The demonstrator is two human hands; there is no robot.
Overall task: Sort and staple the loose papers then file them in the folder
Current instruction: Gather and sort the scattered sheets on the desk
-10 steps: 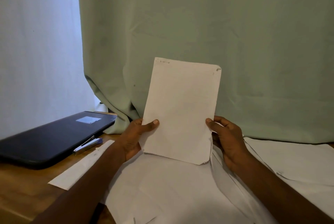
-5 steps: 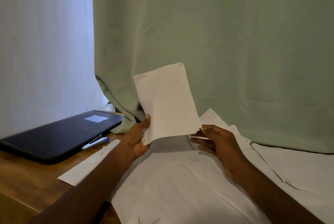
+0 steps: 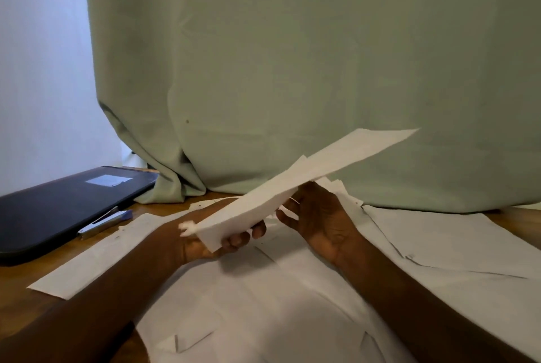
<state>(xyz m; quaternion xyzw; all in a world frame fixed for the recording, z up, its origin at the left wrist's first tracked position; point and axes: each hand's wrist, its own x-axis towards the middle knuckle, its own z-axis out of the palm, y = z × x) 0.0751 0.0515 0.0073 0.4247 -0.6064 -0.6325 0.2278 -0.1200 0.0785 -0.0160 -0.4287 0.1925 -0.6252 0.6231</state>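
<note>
My left hand grips the near end of a white sheet of paper, which is tilted almost flat and points up to the right. My right hand is palm up just under the sheet's middle, fingers spread and loosely bent, not clearly pinching it. Several loose white papers cover the table below both hands. To the left lies a black folder with a pale label. A silver and blue stapler rests against its near edge.
A long paper strip lies on the wooden table at my left forearm. A green curtain hangs right behind the papers, with a white wall to its left. More sheets spread to the right.
The sheet was upright in both hands, then swung left and tipped down to nearly flat. My right hand let go of its edge and now sits beneath it.
</note>
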